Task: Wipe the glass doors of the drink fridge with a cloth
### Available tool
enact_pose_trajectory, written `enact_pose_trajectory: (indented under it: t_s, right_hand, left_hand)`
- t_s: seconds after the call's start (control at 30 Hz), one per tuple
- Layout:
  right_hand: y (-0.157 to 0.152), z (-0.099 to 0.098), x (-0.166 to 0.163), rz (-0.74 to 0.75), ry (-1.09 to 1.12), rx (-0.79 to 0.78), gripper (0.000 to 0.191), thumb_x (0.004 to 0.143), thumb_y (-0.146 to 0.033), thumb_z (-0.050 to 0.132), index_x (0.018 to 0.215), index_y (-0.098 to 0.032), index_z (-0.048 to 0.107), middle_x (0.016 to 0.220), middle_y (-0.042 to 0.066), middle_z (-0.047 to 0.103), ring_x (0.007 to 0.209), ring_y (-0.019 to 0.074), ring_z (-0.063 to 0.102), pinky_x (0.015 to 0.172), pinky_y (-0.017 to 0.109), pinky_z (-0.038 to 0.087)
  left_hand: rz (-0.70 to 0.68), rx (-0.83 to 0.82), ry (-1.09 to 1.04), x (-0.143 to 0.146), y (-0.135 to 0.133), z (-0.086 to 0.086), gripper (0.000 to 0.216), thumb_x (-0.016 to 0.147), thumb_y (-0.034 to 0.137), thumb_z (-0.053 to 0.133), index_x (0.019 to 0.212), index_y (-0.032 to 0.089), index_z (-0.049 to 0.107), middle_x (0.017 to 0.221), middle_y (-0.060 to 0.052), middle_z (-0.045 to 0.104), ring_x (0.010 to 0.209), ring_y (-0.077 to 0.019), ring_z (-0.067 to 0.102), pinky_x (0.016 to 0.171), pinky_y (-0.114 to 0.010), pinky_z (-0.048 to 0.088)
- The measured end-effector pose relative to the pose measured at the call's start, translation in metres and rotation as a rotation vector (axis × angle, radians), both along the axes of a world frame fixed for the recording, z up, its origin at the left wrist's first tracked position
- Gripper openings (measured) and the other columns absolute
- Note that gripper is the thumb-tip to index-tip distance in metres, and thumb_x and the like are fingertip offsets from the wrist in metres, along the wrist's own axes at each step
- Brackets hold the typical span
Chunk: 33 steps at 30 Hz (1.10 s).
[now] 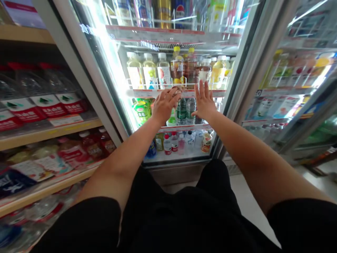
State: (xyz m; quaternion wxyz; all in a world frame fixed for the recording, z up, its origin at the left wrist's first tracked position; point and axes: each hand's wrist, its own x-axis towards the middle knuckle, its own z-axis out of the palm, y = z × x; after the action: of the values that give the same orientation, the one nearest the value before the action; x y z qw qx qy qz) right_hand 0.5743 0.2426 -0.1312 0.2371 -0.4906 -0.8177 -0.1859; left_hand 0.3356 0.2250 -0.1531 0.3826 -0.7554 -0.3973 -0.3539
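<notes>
In front of me stands a lit drinks cooler with a glass door (251,38). My left hand (163,107) is raised to the glass, its fingers bent over a crumpled pale cloth (179,90). Part of the cloth lies hidden under the fingers. To the right, my right hand (205,104) is up at the glass with its fingers spread and holds nothing. Whether its palm presses on the glass cannot be made out. Behind the hands are shelved bottles, among them a green bottle (181,111) and a brown drink with a yellow cap (177,66).
On the left, a wooden-edged shelf (52,131) carries large water bottles with red labels (47,105) and bottled drinks below. Another glass-fronted cooler (292,80) stands at the right. Pale floor (252,203) shows beside my legs.
</notes>
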Motion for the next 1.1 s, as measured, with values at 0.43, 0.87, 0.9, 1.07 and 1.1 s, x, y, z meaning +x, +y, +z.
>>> enact_pose_trajectory:
  t_s: [0.43, 0.87, 0.9, 1.07, 1.1]
  right_hand:
    - [0.008, -0.005, -0.008, -0.072, -0.012, 0.002, 0.139, 0.085, -0.043, 0.080, 0.161, -0.016, -0.034, 0.178, 0.010, -0.016, 0.162, 0.0403, -0.018, 0.132, 0.066, 0.014]
    - [0.004, -0.005, -0.013, -0.127, -0.018, -0.015, 0.128, 0.093, -0.053, 0.068, 0.158, -0.016, -0.037, 0.178, 0.008, -0.018, 0.163, 0.0397, -0.017, 0.131, 0.066, 0.020]
    - [0.006, -0.006, -0.013, -0.125, -0.014, -0.009, 0.129, 0.094, -0.054, 0.066, 0.156, -0.018, -0.041, 0.178, 0.006, -0.018, 0.163, 0.0390, -0.018, 0.131, 0.067, 0.020]
    - [0.012, -0.009, -0.011, -0.098, 0.012, 0.011, 0.130, 0.093, -0.058, 0.063, 0.151, -0.020, -0.047, 0.178, 0.004, -0.019, 0.162, 0.0385, -0.020, 0.129, 0.071, 0.021]
    - [0.011, -0.009, -0.011, -0.090, 0.017, 0.006, 0.131, 0.092, -0.057, 0.065, 0.153, -0.020, -0.045, 0.178, 0.005, -0.019, 0.162, 0.0393, -0.019, 0.129, 0.071, 0.021]
  left_hand:
    - [-0.018, -0.102, 0.146, -0.005, -0.014, -0.023, 0.039, 0.105, 0.013, 0.049, 0.139, 0.020, 0.067, 0.152, -0.011, 0.060, 0.151, -0.0280, 0.046, 0.125, -0.051, 0.043]
    - [-0.035, -0.125, 0.185, -0.017, -0.022, -0.051, 0.033, 0.106, 0.013, 0.051, 0.128, 0.024, 0.073, 0.144, -0.005, 0.067, 0.146, -0.0229, 0.053, 0.121, -0.046, 0.048]
    - [-0.024, -0.114, 0.164, -0.019, -0.020, -0.046, 0.035, 0.106, 0.013, 0.050, 0.130, 0.024, 0.072, 0.146, -0.007, 0.066, 0.148, -0.0240, 0.051, 0.122, -0.049, 0.047]
    - [0.044, -0.048, 0.057, -0.013, -0.018, -0.033, 0.047, 0.099, 0.015, 0.057, 0.145, 0.020, 0.063, 0.160, -0.012, 0.051, 0.157, -0.0322, 0.037, 0.128, -0.056, 0.036]
    - [0.042, -0.053, 0.063, -0.009, -0.020, -0.039, 0.051, 0.096, 0.018, 0.060, 0.147, 0.017, 0.061, 0.163, -0.014, 0.047, 0.158, -0.0342, 0.034, 0.130, -0.057, 0.034]
